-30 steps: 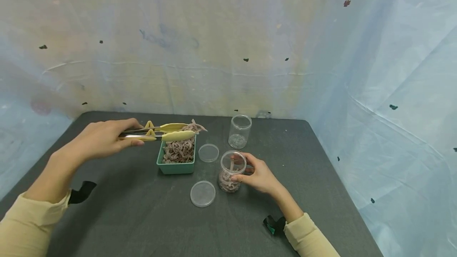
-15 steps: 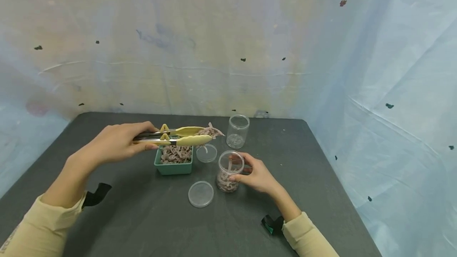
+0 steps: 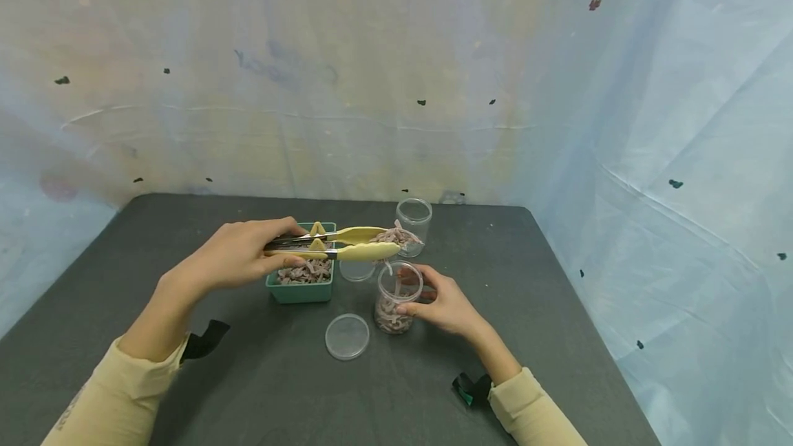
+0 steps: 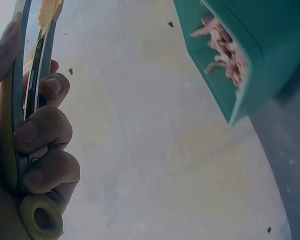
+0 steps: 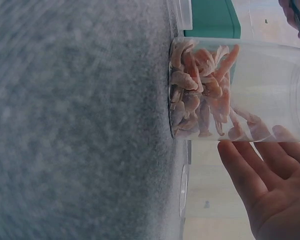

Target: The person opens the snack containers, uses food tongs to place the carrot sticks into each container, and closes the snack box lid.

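My left hand (image 3: 244,253) grips a pair of tongs (image 3: 369,251) with yellow tips and metal arms. Between the tips is a clump of pale brownish strips (image 3: 399,235), above and just behind the mouth of a clear jar (image 3: 385,294). My right hand (image 3: 449,303) holds that jar from its right side, thumb in front and fingers behind. It stands upright on the dark table, its lower part filled with similar strips (image 5: 202,90). Left of it, partly beneath the tongs, sits a green rectangular tub (image 3: 301,294) with more strips inside.
A second clear jar (image 3: 416,215) stands behind, partly overlapped by the held strips. One clear round lid (image 3: 347,337) lies in front of the tub; another lid (image 3: 356,272) lies between tub and jar. Plastic sheeting (image 3: 347,88) rises behind the table (image 3: 279,391).
My left hand has moved right with the tongs and clump, from above the tub to near the held jar's mouth. My right hand and jar have stayed in place.
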`<state>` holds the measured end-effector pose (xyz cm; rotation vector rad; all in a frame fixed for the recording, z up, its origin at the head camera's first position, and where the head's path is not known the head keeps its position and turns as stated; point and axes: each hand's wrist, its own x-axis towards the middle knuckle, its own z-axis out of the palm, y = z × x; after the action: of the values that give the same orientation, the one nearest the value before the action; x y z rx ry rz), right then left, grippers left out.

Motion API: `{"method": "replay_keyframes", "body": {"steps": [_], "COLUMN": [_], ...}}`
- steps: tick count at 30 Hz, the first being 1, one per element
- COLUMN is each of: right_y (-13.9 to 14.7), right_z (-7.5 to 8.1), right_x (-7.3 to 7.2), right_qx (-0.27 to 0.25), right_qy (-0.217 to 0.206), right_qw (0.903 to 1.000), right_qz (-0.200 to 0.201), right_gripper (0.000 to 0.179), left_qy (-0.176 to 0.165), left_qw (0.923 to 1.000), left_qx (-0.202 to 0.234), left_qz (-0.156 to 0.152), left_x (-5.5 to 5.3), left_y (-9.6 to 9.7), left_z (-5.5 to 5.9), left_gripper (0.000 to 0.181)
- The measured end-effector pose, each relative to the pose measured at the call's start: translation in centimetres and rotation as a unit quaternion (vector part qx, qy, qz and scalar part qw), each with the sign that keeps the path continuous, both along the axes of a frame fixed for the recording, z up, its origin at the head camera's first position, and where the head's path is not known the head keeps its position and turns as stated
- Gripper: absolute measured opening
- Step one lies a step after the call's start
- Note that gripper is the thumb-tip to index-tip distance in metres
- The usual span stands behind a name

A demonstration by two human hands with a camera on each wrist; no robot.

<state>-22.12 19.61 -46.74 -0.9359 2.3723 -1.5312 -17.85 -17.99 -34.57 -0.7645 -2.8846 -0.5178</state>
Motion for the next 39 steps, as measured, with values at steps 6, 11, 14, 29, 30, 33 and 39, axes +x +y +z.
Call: {"method": "replay_keyframes", "body": {"steps": [6,11,14,29,30,33,39], "right_y": [0.0,0.0,0.0,0.0,0.0,0.0,0.0], "right_z": [0.1,0.2,0.1,0.4,0.4,0.4,0.1], "right_x": [0.1,0.3,0.3,0.3,0.3,0.3,0.3], "right_qx": [0.021,0.031,0.03,0.043,0.04,0.03,0.022], "right_qy": [0.002,0.0,0.0,0.005,0.007,0.016,0.032], "right_qw": [0.9997,0.9993,0.9993,0.9987,0.9988,0.9991,0.9991], "right_qz": [-0.015,-0.021,-0.022,-0.028,-0.028,-0.025,-0.019], "right_gripper": [0.074,0.081,0.08,0.086,0.086,0.083,0.07], "left_qy": [-0.008,-0.02,-0.022,-0.007,-0.007,-0.004,0.003], "left_qw": [0.9997,0.9992,0.9989,0.9985,0.9985,0.9984,0.998], "left_qx": [0.02,0.023,0.02,-0.012,-0.015,-0.024,-0.031], "left_qz": [-0.013,-0.026,-0.035,-0.052,-0.052,-0.052,-0.055], "left_x": [-0.2,-0.3,-0.2,-0.1,-0.1,-0.1,0.1], "left_y": [1.4,2.1,2.2,2.2,2.3,2.3,2.5], "left_z": [-0.7,-1.5,-1.8,-2.3,-2.2,-2.0,-1.7], "left_gripper": [0.039,0.041,0.042,0.04,0.04,0.04,0.038]}}
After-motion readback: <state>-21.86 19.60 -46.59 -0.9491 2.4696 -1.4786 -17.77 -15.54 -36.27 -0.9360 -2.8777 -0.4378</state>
